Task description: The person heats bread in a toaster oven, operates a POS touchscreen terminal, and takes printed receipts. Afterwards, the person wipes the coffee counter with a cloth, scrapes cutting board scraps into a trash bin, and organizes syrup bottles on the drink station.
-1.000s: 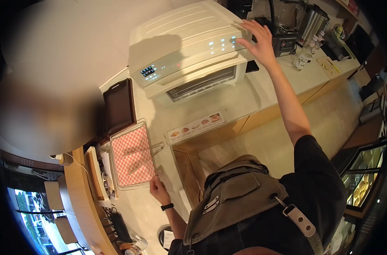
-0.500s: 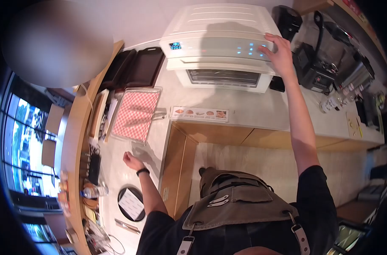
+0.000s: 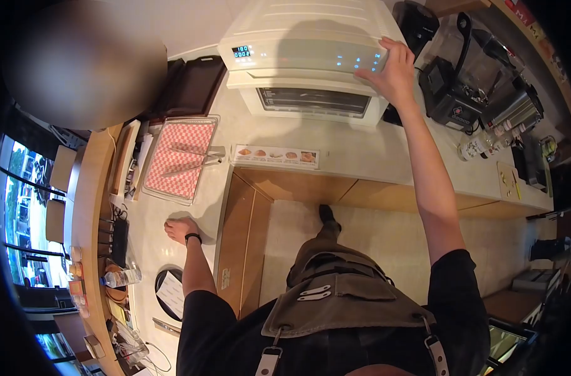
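Note:
A cream oven (image 3: 310, 59) with lit blue symbols and a small display stands at the back of the counter. My right hand (image 3: 395, 72) is at the right end of its control panel, thumb and fingers apart, holding nothing. My left hand (image 3: 180, 229) is low over the left counter, its fingers curled; whether anything is in them cannot be made out. Beyond it lies a tray (image 3: 149, 183) lined with red-and-white checked paper (image 3: 172, 168), with metal tongs (image 3: 194, 152) on top. A strip of food pictures (image 3: 276, 156) lies before the oven.
Dark trays (image 3: 194, 88) sit left of the oven. On its right are a black blender base (image 3: 451, 103) and bottles (image 3: 479, 145). A black round plate (image 3: 162, 285) with paper and a water bottle (image 3: 124, 277) are at lower left. A rounded blur covers the upper left.
My left hand has moved away from the checked tray's edge, nearer my body. My right hand stays at the panel's right end. The camera view has turned and shifted.

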The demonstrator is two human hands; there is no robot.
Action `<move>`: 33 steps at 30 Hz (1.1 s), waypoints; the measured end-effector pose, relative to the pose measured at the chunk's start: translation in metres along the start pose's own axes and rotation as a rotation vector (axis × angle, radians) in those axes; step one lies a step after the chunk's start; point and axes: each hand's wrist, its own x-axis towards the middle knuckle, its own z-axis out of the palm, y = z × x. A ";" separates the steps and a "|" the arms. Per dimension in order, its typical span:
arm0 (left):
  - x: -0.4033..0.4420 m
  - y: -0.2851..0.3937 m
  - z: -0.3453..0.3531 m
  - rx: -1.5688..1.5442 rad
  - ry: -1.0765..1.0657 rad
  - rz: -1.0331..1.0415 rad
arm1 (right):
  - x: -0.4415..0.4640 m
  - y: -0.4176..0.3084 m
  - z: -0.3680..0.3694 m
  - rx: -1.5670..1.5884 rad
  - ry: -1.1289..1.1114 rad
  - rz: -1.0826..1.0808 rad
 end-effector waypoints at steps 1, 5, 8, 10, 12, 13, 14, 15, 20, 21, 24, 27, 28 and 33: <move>0.005 0.005 0.000 0.005 -0.028 -0.015 | 0.000 0.002 0.001 -0.017 -0.022 -0.001; -0.009 0.007 -0.001 0.116 -0.034 0.012 | 0.005 -0.005 -0.006 -0.080 -0.130 0.046; -0.001 0.002 0.006 0.143 0.032 0.027 | -0.002 -0.013 -0.019 0.001 -0.118 0.049; 0.000 0.002 0.010 0.145 0.035 0.005 | 0.001 -0.018 -0.017 0.006 -0.092 0.013; 0.000 0.002 0.007 0.136 0.019 0.008 | 0.001 -0.022 -0.014 -0.013 -0.088 0.062; -0.001 0.003 0.006 0.130 0.010 0.009 | 0.001 -0.020 -0.012 -0.020 -0.075 0.053; -0.002 0.003 0.004 0.125 0.001 0.007 | 0.001 -0.018 -0.010 -0.024 -0.063 0.044; -0.001 0.003 0.005 0.132 0.005 -0.003 | 0.001 -0.020 -0.011 -0.004 -0.062 0.048; 0.000 0.009 0.003 0.136 -0.031 -0.043 | 0.000 -0.017 -0.011 -0.003 -0.046 0.003; 0.000 0.009 0.002 0.148 -0.036 -0.047 | -0.001 -0.017 -0.011 0.000 -0.050 0.009; -0.002 0.008 0.001 0.146 -0.036 -0.046 | -0.002 -0.020 -0.012 0.003 -0.060 0.038; -0.002 0.007 0.003 0.127 -0.034 -0.043 | 0.000 -0.016 -0.008 -0.072 -0.052 0.019; -0.001 0.006 0.003 0.124 -0.033 -0.040 | -0.001 -0.015 -0.005 -0.108 -0.046 0.007; 0.001 0.001 0.008 0.117 -0.009 -0.019 | -0.003 -0.018 -0.011 -0.038 -0.071 0.010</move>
